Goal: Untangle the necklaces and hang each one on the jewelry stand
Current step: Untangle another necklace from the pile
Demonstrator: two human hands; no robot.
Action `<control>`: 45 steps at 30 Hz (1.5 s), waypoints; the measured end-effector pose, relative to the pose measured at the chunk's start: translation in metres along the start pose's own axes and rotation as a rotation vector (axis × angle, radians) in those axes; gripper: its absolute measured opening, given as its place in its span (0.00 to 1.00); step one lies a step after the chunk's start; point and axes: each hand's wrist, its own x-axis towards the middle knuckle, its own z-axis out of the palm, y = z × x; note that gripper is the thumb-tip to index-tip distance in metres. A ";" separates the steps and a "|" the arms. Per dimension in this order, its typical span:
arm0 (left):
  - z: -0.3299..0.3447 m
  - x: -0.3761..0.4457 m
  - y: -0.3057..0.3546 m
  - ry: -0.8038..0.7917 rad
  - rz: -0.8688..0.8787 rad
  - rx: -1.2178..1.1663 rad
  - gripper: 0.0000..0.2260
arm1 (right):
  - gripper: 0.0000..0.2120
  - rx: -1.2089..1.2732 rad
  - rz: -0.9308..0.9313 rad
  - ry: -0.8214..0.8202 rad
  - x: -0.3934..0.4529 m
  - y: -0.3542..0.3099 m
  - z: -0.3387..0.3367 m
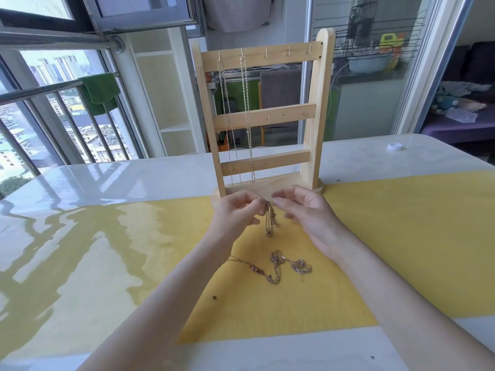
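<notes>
The worktop (112, 183) is white and glossy, with a yellow mat (388, 236) across its middle. At the mat's far edge stands the wooden stand (312, 113), upright on a flat base, with 3 crossbars between 2 posts. The top bar carries 5 small hooks, and 2 chains (247, 113) hang from the 2 leftmost ones, reaching down past the lowest bar, close to the base.

Both forearms reach in from the near edge and meet just in front of the stand's base. The left hand (235, 210) has its fingers (257, 203) curled, pinching the top of a bunched necklace (269, 220). The right hand (305, 210) faces it, thumb and forefinger closed on the same bunch from the other side, the other fingers loosely spread. The necklace dangles between the 2 hands, clear of the mat.

Nearer the person, a tangle (278, 266) of more chains lies on the mat, below the hands and apart from them. How many chains it holds cannot be told.

A small white cap (394, 147) sits on the worktop's far right.
</notes>
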 end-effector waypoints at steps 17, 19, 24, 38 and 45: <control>0.004 0.002 -0.005 0.139 0.031 0.201 0.08 | 0.10 -0.497 -0.373 0.102 0.005 0.011 0.009; 0.004 0.001 -0.005 0.136 0.060 0.252 0.08 | 0.09 -0.541 -0.411 0.118 0.006 0.013 0.009; 0.003 0.000 -0.008 0.122 0.144 0.409 0.06 | 0.07 -0.613 -0.427 0.114 0.007 0.018 0.008; -0.008 0.005 -0.005 -0.045 0.033 0.449 0.05 | 0.06 -0.825 -0.462 -0.030 0.001 0.016 0.006; -0.014 0.005 -0.004 -0.097 -0.074 0.412 0.05 | 0.03 -0.948 -0.500 -0.088 -0.001 0.014 0.006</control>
